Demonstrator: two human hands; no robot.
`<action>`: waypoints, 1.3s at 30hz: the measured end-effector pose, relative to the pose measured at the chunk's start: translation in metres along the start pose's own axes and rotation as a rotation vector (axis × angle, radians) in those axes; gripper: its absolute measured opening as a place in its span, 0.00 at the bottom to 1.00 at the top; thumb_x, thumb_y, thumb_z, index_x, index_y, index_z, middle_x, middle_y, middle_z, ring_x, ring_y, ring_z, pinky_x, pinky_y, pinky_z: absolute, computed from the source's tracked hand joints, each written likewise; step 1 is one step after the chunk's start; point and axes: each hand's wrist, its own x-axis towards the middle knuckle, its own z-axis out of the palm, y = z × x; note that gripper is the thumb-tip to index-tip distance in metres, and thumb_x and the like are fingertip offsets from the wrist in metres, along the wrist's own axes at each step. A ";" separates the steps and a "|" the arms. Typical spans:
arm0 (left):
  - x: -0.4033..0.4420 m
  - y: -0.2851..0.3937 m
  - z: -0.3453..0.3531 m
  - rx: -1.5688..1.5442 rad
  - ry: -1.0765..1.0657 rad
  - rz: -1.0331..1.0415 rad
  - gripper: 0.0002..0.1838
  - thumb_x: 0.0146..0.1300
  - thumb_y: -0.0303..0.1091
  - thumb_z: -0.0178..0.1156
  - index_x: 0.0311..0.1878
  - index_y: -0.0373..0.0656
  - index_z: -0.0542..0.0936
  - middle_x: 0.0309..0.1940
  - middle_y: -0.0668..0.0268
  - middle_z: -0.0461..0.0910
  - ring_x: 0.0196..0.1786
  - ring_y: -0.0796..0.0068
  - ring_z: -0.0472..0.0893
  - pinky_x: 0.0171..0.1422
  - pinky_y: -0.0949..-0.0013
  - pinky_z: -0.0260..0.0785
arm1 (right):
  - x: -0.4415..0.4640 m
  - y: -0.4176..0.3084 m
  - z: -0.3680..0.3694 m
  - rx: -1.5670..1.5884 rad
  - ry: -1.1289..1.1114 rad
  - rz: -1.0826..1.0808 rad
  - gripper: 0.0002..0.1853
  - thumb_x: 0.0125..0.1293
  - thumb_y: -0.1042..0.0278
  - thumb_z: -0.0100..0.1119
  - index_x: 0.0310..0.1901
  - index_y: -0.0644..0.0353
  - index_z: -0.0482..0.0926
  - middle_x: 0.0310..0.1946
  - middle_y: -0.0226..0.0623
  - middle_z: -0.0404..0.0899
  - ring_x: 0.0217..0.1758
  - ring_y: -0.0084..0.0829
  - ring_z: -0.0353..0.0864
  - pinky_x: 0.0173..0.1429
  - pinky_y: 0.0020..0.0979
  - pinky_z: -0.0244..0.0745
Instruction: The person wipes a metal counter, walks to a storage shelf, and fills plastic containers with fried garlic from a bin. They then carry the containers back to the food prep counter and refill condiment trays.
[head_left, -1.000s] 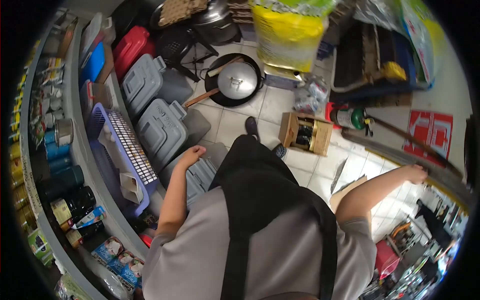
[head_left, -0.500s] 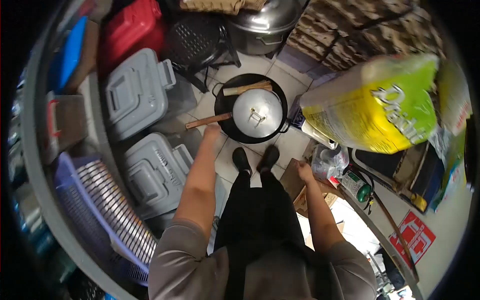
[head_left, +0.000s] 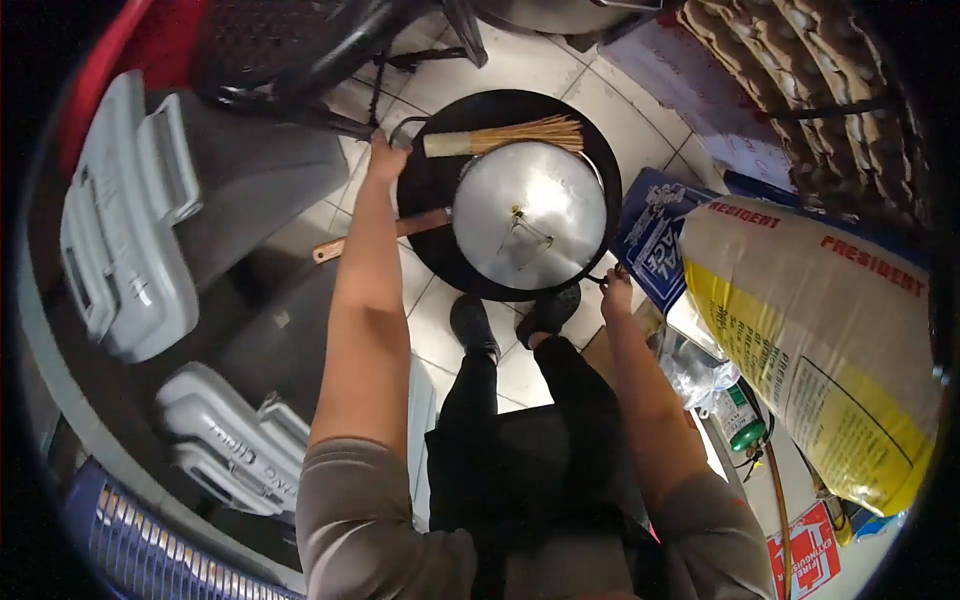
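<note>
Black wok (head_left: pixel 430 187) sits on tiled floor (head_left: pixel 525 65). Left hand (head_left: pixel 388 160) curls closed on wok's left loop handle (head_left: pixel 408 124), right hand (head_left: pixel 617 297) on its right one (fingertips partly hidden). Metal lid (head_left: pixel 500 205) and bamboo whisk (head_left: pixel 500 137) lie within wok's rim.

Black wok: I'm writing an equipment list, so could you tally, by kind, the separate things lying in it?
Metal lid: 1
Bundle of thin sticks: 1
Wooden-handled utensil, its head hidden: 1
Total: 3
</note>
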 end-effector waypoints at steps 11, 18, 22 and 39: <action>-0.027 0.050 -0.011 -0.419 -0.047 -0.320 0.32 0.51 0.59 0.60 0.47 0.40 0.71 0.51 0.59 0.71 0.58 0.66 0.65 0.64 0.65 0.52 | -0.064 0.004 -0.016 0.497 -0.180 0.080 0.14 0.69 0.54 0.44 0.31 0.53 0.67 0.24 0.30 0.67 0.31 0.28 0.67 0.44 0.33 0.63; -0.083 0.132 -0.087 -0.230 -0.131 -0.255 0.38 0.47 0.61 0.58 0.49 0.34 0.75 0.52 0.53 0.73 0.58 0.63 0.69 0.62 0.66 0.55 | -0.234 -0.028 -0.078 0.442 -0.326 0.170 0.15 0.69 0.51 0.44 0.34 0.54 0.67 0.28 0.31 0.69 0.35 0.29 0.70 0.46 0.36 0.67; -0.132 0.185 -0.135 -0.177 -0.161 -0.189 0.41 0.48 0.61 0.56 0.52 0.29 0.73 0.52 0.46 0.73 0.57 0.57 0.71 0.60 0.64 0.59 | -0.317 -0.028 -0.113 0.322 -0.387 0.252 0.16 0.68 0.49 0.45 0.35 0.54 0.68 0.31 0.32 0.73 0.43 0.31 0.74 0.49 0.38 0.69; -0.385 0.385 -0.150 -0.159 -0.661 0.092 0.26 0.54 0.57 0.57 0.47 0.46 0.79 0.28 0.77 0.68 0.33 0.83 0.64 0.41 0.76 0.57 | -0.544 0.055 -0.285 0.490 0.091 0.085 0.16 0.71 0.56 0.36 0.32 0.56 0.70 0.20 0.29 0.72 0.26 0.25 0.73 0.29 0.29 0.70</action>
